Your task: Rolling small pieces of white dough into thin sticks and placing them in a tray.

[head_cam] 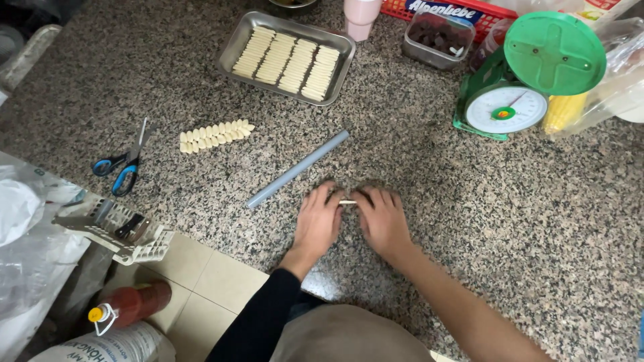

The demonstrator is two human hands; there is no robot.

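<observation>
- Head view looking straight down at your speckled granite counter (469, 221), with both your hands side by side near its front edge.
- Your left hand (316, 224) and right hand (384, 222) lie palm down, fingers curled toward each other, pressing on a thin pale strip of dough (347, 202) — only a short bit of it shows in the gap between your fingertips, the rest is hidden under them.
- So both hands are flat on the counter and bearing on the strip; I can't tell if you're actually pinching it.
- Just up and left of your left hand lies a grey-blue rod (297, 169), set diagonally and not touching either hand.
- Further left on the bare counter there's a short row of small pale dough pieces (216, 136), lined up side by side.
- Above that, a rectangular metal tray (231, 50) holds four neat columns of the same kind of pale pieces.
- Blue-handled scissors (124, 169) lie near the left edge, and a white plastic rack (121, 231) sticks out over the counter's edge below them.
- On the far right stands a green kitchen scale (530, 74) with a round dial, and a corn cob (563, 112) sits just beside it in clear plastic.
- At the back — a pink cup (361, 17) and a small container of dark chunks (436, 37).
</observation>
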